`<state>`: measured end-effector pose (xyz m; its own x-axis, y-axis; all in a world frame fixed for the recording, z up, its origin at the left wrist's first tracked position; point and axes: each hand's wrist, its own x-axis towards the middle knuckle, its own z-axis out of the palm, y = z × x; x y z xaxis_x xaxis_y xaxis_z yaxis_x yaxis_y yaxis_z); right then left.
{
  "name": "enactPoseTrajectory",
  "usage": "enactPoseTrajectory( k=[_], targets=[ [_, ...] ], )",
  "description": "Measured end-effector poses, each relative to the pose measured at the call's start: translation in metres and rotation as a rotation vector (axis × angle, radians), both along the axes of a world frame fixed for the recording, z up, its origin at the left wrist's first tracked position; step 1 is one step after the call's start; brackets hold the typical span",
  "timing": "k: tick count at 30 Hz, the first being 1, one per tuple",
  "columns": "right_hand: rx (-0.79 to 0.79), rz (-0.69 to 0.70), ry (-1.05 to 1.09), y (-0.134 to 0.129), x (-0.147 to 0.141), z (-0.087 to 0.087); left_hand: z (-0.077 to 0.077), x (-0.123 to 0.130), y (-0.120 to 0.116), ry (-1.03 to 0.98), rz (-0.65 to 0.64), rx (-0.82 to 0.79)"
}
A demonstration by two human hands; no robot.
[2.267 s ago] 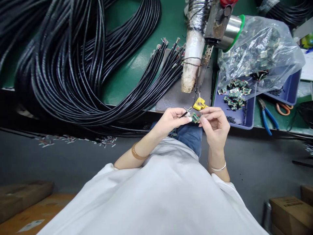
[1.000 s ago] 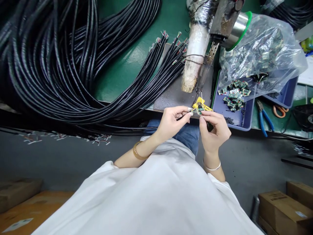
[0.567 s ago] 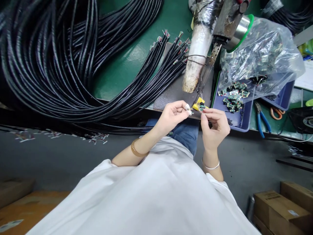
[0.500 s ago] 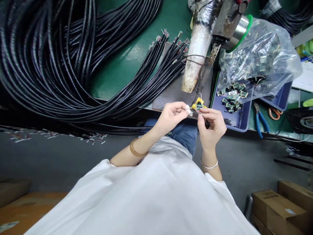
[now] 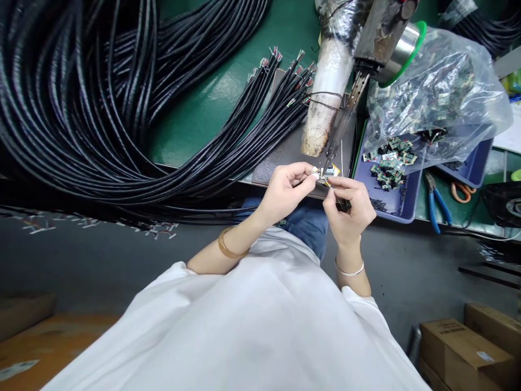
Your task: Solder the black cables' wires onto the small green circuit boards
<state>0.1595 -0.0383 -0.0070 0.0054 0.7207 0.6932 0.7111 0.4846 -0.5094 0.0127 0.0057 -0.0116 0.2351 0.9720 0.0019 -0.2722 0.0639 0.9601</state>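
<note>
My left hand (image 5: 290, 187) is closed in a pinch just left of a small circuit board (image 5: 329, 171), with something white at its fingertips. What it holds is too small to make out. On the other side my right hand (image 5: 352, 209) pinches a thin light wire (image 5: 327, 183) between thumb and forefinger, the other fingers curled. Between the hands, the board lies over a yellow piece at the front of a dark plate (image 5: 277, 163). The slim metal tip of a soldering iron (image 5: 344, 127) slants down to it, touching or nearly so.
A solder spool (image 5: 401, 54) and a wrapped pipe (image 5: 321, 114) stand above. Thick black cable bundles (image 5: 195, 179) fill the left. At right are a blue tray (image 5: 401, 212) of circuit boards, a clear bag (image 5: 439, 81), pliers (image 5: 437, 203) and orange-handled scissors (image 5: 462, 191).
Both hands stay close together, their fingertips shifting slightly. The board between them has moved a little left, under the iron's tip. The right-side things sit slightly further right in the view.
</note>
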Motion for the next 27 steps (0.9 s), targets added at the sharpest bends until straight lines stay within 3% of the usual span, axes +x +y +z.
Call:
enactPoseTrajectory(
  k=[10,17,27],
  targets=[
    [0.003,0.006,-0.046,0.002,0.0004,0.0073,0.0052,-0.0013,-0.0013,0.102,0.044,0.089],
    [0.001,0.06,-0.107,-0.0022,0.0024,0.0028,0.0028,-0.0053,-0.0044,0.126,0.008,0.03],
    [-0.081,0.027,0.007,0.0029,0.002,0.0096,0.0034,-0.0037,-0.0035,0.025,-0.011,-0.1]
  ],
)
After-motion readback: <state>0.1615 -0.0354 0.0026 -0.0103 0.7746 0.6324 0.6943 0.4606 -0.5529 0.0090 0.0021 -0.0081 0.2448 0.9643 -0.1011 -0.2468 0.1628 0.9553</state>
